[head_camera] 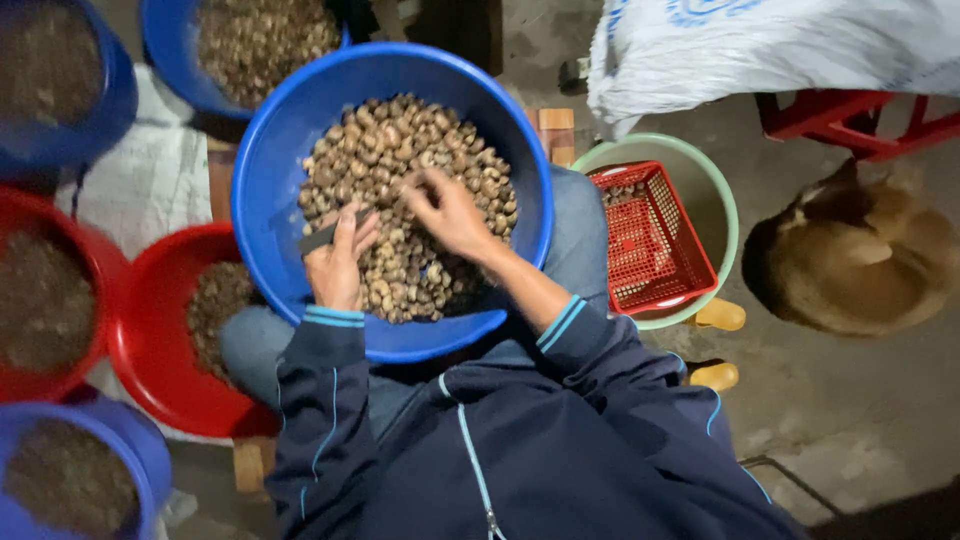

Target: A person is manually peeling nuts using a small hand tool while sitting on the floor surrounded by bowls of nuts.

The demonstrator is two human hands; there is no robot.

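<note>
A heap of brown nuts [400,190] fills a large blue basin [270,200] resting on the lap of a seated person in a dark blue jacket [500,450]. The heap looks largely unworked, judging by how full the basin stands. The right hand [450,212] reaches into the middle of the pile, its fingers [418,190] curled down among the nuts; whether they have closed on one cannot be told. The left hand [335,262], at nine o'clock from the heap's centre, is clenched around a short dark blade [325,236] held just above the nuts. Outward, a red basin [150,350] at eight o'clock holds a smaller dark mass, perhaps output already set aside. More blue tubs [165,45] and red tubs ring the left side. At three o'clock a red basket [655,240] sits in a pale green bowl [722,215]; beyond it a dog [860,265] lies curled on the concrete floor [850,420].
</note>
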